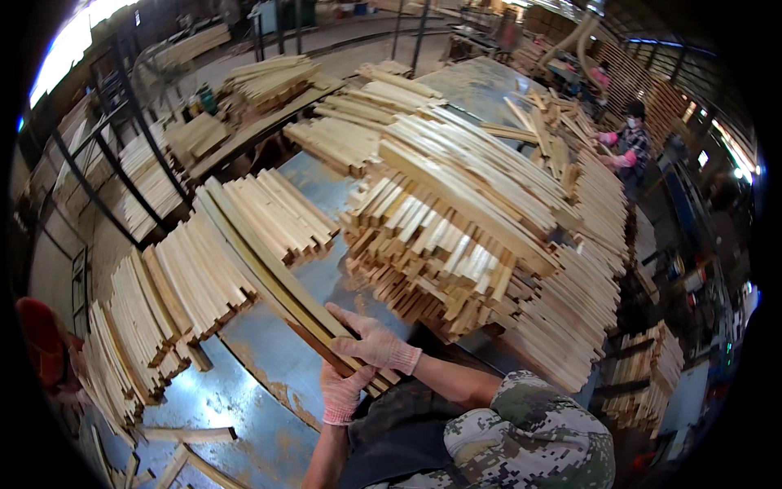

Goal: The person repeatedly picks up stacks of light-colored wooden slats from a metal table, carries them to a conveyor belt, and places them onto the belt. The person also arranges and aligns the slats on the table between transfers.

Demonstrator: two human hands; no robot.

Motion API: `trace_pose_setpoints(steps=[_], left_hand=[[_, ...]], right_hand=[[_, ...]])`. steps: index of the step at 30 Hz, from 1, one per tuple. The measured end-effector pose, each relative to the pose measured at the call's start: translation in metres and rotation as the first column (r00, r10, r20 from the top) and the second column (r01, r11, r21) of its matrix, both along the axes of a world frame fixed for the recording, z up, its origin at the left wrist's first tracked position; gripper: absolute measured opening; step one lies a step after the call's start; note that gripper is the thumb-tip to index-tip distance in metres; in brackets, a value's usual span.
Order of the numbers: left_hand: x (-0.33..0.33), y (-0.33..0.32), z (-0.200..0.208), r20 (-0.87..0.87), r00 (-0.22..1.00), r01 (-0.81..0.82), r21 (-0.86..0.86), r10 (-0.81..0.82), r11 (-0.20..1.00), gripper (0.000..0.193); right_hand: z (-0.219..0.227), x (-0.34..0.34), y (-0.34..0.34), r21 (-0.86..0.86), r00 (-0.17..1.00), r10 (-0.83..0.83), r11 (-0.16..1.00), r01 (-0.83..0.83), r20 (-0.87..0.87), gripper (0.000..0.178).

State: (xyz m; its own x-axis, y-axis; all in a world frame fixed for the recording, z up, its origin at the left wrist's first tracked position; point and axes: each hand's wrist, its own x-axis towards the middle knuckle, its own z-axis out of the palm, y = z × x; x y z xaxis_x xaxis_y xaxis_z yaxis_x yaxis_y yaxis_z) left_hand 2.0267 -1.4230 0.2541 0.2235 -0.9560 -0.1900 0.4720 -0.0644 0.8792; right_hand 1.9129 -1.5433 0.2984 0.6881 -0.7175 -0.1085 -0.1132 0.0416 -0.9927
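Observation:
A small bundle of long wooden strips (273,281) runs from my hands toward the far left, over the metal table (269,342). My left hand (345,393), in a pale knitted glove, is closed around the bundle's near end from below and the left. Gloved alike, my right hand (376,341) grips the same end from the right, its fingers over the top strip. The bundle's far end lies among rows of shorter strips (183,281). Just right of my hands rises a tall crisscross stack of strips (440,244).
Loose offcuts (191,436) lie at the table's near left, with sawdust around. Black metal posts (102,151) stand beyond the left edge. A co-worker (631,143) in pink gloves stands at the far right near scattered wood pieces (550,126). Another wood stack (648,375) is at right.

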Motion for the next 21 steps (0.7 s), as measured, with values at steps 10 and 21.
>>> trace_pose_setpoints(steps=[10, 21], left_hand=[[-0.149, -0.085, 0.121, 0.062, 0.963, 0.263, 0.0, -0.263, 0.965, 0.06], [-0.22, -0.181, 0.165, 0.763, 0.284, 0.597, 0.333, -0.58, 0.73, 0.065]], right_hand=[[0.148, -0.184, -0.054, -0.248, 0.853, -0.226, 0.962, 0.118, -0.47, 0.059], [0.185, -0.285, -0.119, -0.527, 0.648, -0.334, 0.841, -0.124, -0.685, 0.07]])
